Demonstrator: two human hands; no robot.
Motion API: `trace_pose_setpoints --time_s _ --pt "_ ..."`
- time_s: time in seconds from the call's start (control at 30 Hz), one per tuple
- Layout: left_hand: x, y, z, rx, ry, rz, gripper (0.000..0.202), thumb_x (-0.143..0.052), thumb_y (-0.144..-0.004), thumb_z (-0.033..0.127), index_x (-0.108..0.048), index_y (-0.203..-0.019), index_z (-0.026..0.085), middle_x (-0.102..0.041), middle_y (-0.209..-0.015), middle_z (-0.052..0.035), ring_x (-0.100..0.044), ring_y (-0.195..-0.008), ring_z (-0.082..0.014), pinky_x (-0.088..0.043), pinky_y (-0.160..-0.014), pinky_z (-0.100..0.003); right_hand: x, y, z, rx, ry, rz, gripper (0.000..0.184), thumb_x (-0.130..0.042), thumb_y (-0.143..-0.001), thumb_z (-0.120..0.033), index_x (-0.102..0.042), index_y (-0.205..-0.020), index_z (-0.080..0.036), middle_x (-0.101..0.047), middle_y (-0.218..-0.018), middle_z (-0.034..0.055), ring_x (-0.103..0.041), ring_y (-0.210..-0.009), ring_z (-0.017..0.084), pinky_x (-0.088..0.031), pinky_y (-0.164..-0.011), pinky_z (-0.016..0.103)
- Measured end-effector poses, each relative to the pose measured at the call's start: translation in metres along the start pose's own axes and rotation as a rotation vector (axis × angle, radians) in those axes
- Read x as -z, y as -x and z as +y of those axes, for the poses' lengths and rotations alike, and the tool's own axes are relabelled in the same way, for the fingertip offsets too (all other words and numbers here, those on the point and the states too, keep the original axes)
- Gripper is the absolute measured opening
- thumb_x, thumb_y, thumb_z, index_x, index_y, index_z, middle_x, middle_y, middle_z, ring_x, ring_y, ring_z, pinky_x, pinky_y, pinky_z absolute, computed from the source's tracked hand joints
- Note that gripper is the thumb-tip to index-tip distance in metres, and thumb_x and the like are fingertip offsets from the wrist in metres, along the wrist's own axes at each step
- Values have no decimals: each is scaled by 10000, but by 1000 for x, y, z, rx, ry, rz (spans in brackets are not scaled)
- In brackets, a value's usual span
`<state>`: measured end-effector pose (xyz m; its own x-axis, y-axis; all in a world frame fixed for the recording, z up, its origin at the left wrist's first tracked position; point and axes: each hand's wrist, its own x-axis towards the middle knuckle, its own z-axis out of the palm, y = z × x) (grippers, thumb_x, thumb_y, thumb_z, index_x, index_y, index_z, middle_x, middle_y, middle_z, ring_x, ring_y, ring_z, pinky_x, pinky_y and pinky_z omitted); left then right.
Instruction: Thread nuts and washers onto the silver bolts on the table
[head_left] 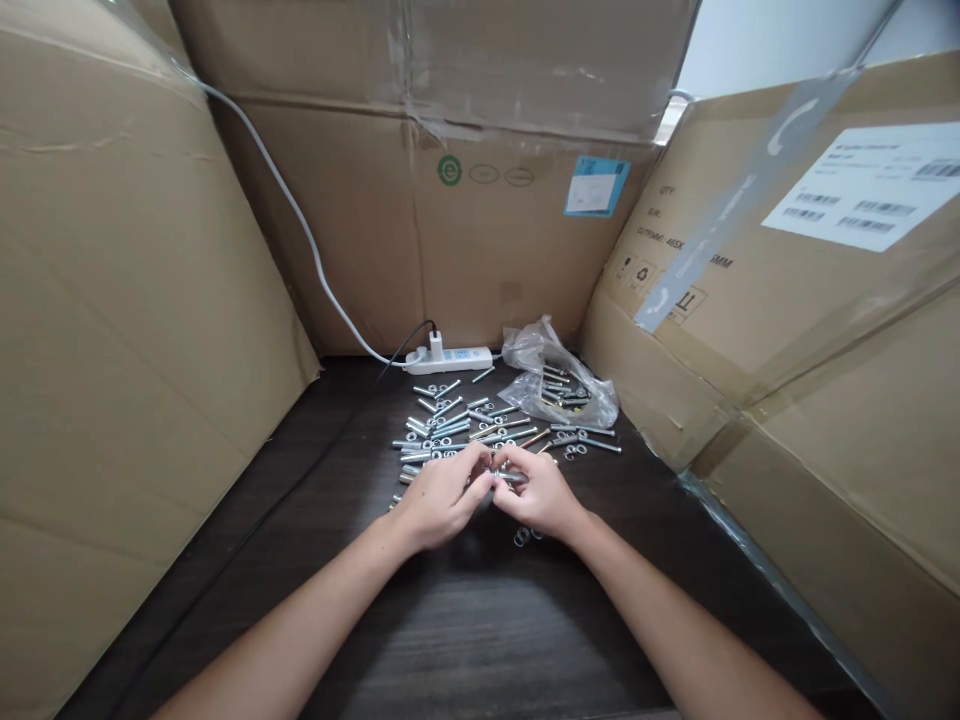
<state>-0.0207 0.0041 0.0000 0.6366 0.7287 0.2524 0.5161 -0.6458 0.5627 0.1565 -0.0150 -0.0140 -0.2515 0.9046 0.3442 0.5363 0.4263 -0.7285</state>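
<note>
Both my hands meet over the dark table, fingertips almost touching. My right hand (544, 492) is closed in a pinch on a silvery expansion bolt (511, 477), whose thick sleeve-like part lies level between thumb and fingers. At its left end my left hand (444, 497) pinches with thumb and forefinger; ring-like edges, perhaps a washer, show there, but the fingers cover most of it. Just beyond the hands lie many loose metal sleeves and long bolts (450, 428), mixed with washers (499, 408). A few rings (523, 537) lie below my right hand.
A clear plastic bag (529, 350) with more bolts stands behind the pile on the right. Behind it is a white power strip (469, 357) with a plugged-in charger. A black cable (300, 478) crosses the table's left side. Cardboard boxes (352, 220) wall in the back and both sides.
</note>
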Motion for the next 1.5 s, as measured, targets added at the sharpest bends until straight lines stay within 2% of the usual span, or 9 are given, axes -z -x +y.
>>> trace_pose_setpoints --time_s 0.3,0.5,0.73,0.83,0.93,1.03,1.17,1.37,1.5 --pt "0 -1 1 22 155 -41 186 -328 -926 270 -458 -1043 206 -588 -895 -19 -546 -761 -150 -390 -677 -246 -3 0 5 -39 -60 59 70 -531 -724 -219 -543 -776 -173 -423 -500 -68 -358 -420 57 -281 -425 171" --pt "-11 -7 -8 86 273 -23 331 -309 -916 386 -419 -684 178 -449 -642 28 -408 -598 -116 -320 -576 -223 -2 1 0 14 10 25 66 -540 -718 -218 -546 -772 -182 -440 -521 -62 -376 -438 62 -299 -440 170" --pt "-16 -8 -4 311 544 -40 471 -274 -883 511 -326 -549 183 -261 -505 53 -232 -479 -89 -197 -478 -232 -1 1 -6 58 60 31 86 -543 -716 -225 -561 -791 -186 -469 -535 -57 -373 -437 64 -314 -446 173" --pt "-10 -6 2 261 537 16 444 -247 -909 464 -406 -613 173 -341 -531 39 -309 -512 -107 -258 -513 -233 0 0 -5 43 70 43 92 -547 -715 -228 -566 -795 -187 -480 -524 -58 -392 -435 67 -326 -454 172" --pt "-6 -4 5 162 499 40 257 -369 -888 397 -474 -811 175 -465 -690 20 -414 -649 -130 -330 -607 -231 1 -1 -3 23 75 64 109 -552 -717 -241 -578 -807 -186 -504 -532 -51 -421 -441 73 -332 -456 172" --pt "-7 -6 5 167 498 8 243 -391 -881 393 -466 -796 178 -482 -753 10 -428 -710 -138 -352 -653 -238 0 -1 -2 14 91 69 105 -548 -722 -251 -577 -799 -186 -526 -546 -44 -438 -444 76 -337 -459 173" --pt "-14 -10 2 258 663 -35 371 -375 -865 481 -419 -661 174 -393 -603 36 -341 -553 -104 -297 -521 -218 -2 1 -4 27 124 61 123 -549 -718 -252 -585 -820 -192 -551 -563 -40 -461 -454 81 -358 -473 173" --pt "-15 -9 -1 549 985 -161 493 -385 -812 625 -271 -580 205 -147 -461 103 -102 -402 -52 -80 -409 -219 -2 2 -8 43 161 68 147 -553 -709 -250 -601 -837 -195 -565 -570 -38 -468 -460 86 -382 -495 179" --pt "-9 -7 1 540 1103 -180 423 -323 -847 589 -345 -704 191 -288 -526 86 -135 -402 -42 -81 -401 -177 -2 2 -5 30 153 53 141 -552 -719 -250 -605 -839 -199 -575 -567 -41 -479 -459 86 -381 -486 175"
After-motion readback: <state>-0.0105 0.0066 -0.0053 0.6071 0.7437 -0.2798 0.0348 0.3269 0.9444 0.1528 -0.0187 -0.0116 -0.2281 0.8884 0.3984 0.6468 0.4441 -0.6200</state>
